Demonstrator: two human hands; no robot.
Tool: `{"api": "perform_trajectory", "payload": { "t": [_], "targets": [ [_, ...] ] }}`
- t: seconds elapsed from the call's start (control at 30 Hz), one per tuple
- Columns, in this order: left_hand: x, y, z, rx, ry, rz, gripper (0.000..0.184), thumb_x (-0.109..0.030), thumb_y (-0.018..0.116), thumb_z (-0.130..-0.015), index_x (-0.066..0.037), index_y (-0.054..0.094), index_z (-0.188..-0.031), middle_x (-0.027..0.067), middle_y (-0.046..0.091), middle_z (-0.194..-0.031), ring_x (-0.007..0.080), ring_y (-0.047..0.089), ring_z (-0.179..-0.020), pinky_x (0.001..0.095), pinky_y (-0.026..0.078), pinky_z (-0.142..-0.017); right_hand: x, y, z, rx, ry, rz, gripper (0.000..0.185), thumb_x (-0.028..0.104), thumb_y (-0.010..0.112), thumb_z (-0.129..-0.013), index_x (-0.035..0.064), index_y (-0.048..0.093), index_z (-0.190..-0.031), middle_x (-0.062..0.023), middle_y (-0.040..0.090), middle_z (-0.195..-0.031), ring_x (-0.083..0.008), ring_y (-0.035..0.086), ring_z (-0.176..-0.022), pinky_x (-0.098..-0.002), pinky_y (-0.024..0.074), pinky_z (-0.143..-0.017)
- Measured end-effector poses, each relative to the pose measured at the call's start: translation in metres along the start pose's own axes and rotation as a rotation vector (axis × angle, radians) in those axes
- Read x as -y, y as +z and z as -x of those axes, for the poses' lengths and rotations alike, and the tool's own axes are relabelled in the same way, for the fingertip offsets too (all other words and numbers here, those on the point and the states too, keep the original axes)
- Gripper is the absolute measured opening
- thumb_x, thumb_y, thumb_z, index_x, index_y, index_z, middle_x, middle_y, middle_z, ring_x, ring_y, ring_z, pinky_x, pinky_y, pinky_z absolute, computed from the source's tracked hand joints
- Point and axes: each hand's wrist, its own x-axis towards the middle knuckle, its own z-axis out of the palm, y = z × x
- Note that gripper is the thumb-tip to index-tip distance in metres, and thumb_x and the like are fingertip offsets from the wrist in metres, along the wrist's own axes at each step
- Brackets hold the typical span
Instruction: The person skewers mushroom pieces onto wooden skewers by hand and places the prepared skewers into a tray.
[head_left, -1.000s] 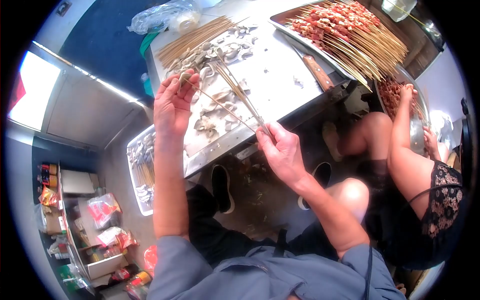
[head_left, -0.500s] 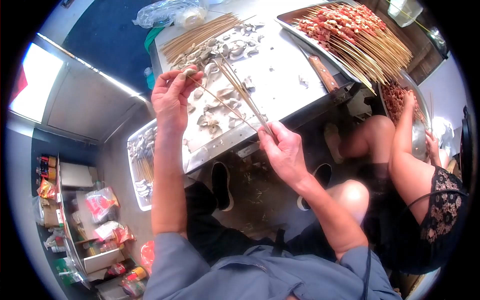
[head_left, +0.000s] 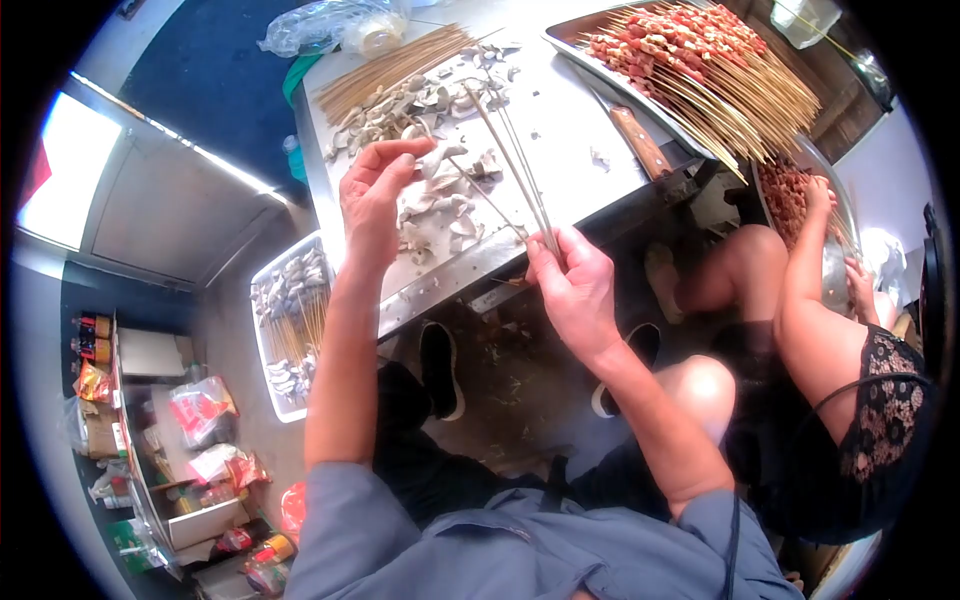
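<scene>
My left hand (head_left: pixel 375 205) is over the table's left part, thumb and forefinger apart, with nothing visible between them. Just right of its fingertips is the tip of one thin skewer (head_left: pixel 485 198) slanting down to my right hand (head_left: pixel 578 290). That hand is closed round the skewer and several others (head_left: pixel 508 150), which point up and away over the table. Whether anything is threaded on them is unclear. Pale grey mushroom pieces (head_left: pixel 400 103) lie heaped and scattered on the white tabletop (head_left: pixel 570 180) beyond and beside my left hand. A bundle of bare skewers (head_left: pixel 395 70) lies behind the heap.
A tray (head_left: pixel 563 42) holds many meat skewers (head_left: pixel 700 60), with a wooden-handled knife (head_left: pixel 640 143) beside it. At lower left stands a white tray (head_left: pixel 262 350) of filled skewers. Another person's hand (head_left: pixel 820 193) touches a meat bowl (head_left: pixel 843 215). A shelf (head_left: pixel 150 357) holds packages.
My left hand has moved right and its fingers have parted from the grey piece they pinched. The single skewer's tip is now free of them. My right hand has shifted slightly right.
</scene>
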Motion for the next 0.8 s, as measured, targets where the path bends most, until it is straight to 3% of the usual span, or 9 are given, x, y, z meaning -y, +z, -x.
{"api": "perform_trajectory", "payload": {
  "t": [0.03,0.1,0.17,0.23,0.27,0.4,0.57,0.6,0.8],
  "targets": [
    [0.003,-0.003,0.0,0.002,0.0,0.001,0.016,-0.01,0.058,-0.092,0.001,0.066,-0.1,0.0143,0.069,-0.108,0.0205,0.068,-0.09,0.0323,0.054,-0.08,0.0,-0.001,-0.001,-0.002,0.0,0.001,0.011,0.005,0.061,-0.093,-0.0019,0.06,-0.084,-0.0041,0.057,-0.059,-0.0067,0.051,-0.053,-0.0263,0.0404,-0.049],
    [0.01,-0.008,0.0,-0.033,-0.101,-0.568,0.017,-0.014,0.063,-0.089,-0.001,0.069,-0.098,0.0099,0.07,-0.108,0.0166,0.065,-0.092,0.029,0.05,-0.08,0.0,-0.003,-0.002,0.002,0.011,0.004,0.012,0.006,0.061,-0.093,-0.002,0.059,-0.084,-0.0043,0.057,-0.06,-0.0068,0.051,-0.053,-0.0263,0.0405,-0.049],
    [0.03,-0.014,-0.004,-0.011,0.064,-0.65,0.019,-0.017,0.068,-0.083,-0.001,0.069,-0.095,0.009,0.069,-0.098,0.0199,0.064,-0.092,0.0316,0.049,-0.078,0.001,-0.003,-0.002,0.001,0.015,0.004,0.012,0.006,0.061,-0.093,-0.0019,0.059,-0.083,-0.004,0.056,-0.059,-0.0067,0.05,-0.053,-0.0264,0.0403,-0.049],
    [0.026,-0.008,-0.004,0.157,0.219,-1.077,0.021,-0.016,0.069,-0.079,-0.002,0.07,-0.095,0.011,0.065,-0.088,0.0268,0.062,-0.087,0.0352,0.048,-0.076,0.0,-0.002,-0.001,0.001,0.019,0.004,0.012,0.006,0.061,-0.093,-0.0018,0.059,-0.083,-0.0037,0.056,-0.059,-0.0066,0.05,-0.053,-0.0265,0.0401,-0.049],
    [0.023,-0.001,-0.002,0.146,0.237,-0.968,0.01,-0.01,0.072,-0.076,-0.003,0.067,-0.08,0.0087,0.06,-0.079,0.0231,0.058,-0.078,0.0321,0.045,-0.072,0.0,-0.002,-0.001,0.015,0.03,-0.001,0.012,0.006,0.061,-0.093,-0.0017,0.059,-0.084,-0.0035,0.055,-0.059,-0.0064,0.049,-0.053,-0.0265,0.0398,-0.049],
    [0.016,0.003,-0.004,0.165,0.211,-0.928,0.008,-0.009,0.071,-0.078,-0.003,0.065,-0.08,0.0074,0.06,-0.078,0.0199,0.057,-0.074,0.0317,0.045,-0.069,0.002,-0.005,0.0,0.028,0.032,0.008,0.01,0.006,0.061,-0.093,-0.0013,0.061,-0.086,-0.0028,0.053,-0.058,-0.0059,0.048,-0.054,-0.0265,0.0392,-0.049],
    [0.017,-0.005,-0.008,0.056,0.056,-0.764,0.016,-0.002,0.066,-0.083,-0.003,0.067,-0.099,-0.0012,0.06,-0.079,0.0052,0.051,-0.066,0.0219,0.041,-0.06,0.002,-0.007,0.001,0.017,0.033,0.016,0.009,0.005,0.061,-0.092,-0.0016,0.061,-0.087,-0.0033,0.053,-0.059,-0.0063,0.048,-0.054,-0.0267,0.0392,-0.049],
    [0.018,-0.008,-0.01,0.008,0.065,-0.68,0.03,0.003,0.056,-0.083,-0.005,0.067,-0.109,0.0037,0.064,-0.078,0.0097,0.058,-0.068,0.0256,0.049,-0.064,0.002,-0.007,0.001,0.015,0.031,0.005,0.008,0.005,0.061,-0.092,-0.0015,0.061,-0.088,-0.0032,0.053,-0.059,-0.0065,0.048,-0.054,-0.0268,0.0393,-0.049],
    [0.014,-0.022,-0.016,-0.147,-0.099,0.134,0.015,0.005,0.055,-0.09,0.002,0.061,-0.104,0.0119,0.068,-0.091,0.0219,0.069,-0.08,0.0301,0.057,-0.075,0.003,-0.005,0.003,0.056,0.067,0.058,0.012,0.007,0.061,-0.092,-0.0021,0.059,-0.084,-0.0109,0.054,-0.058,-0.0118,0.05,-0.051,-0.0309,0.0406,-0.049]
  ]
}}
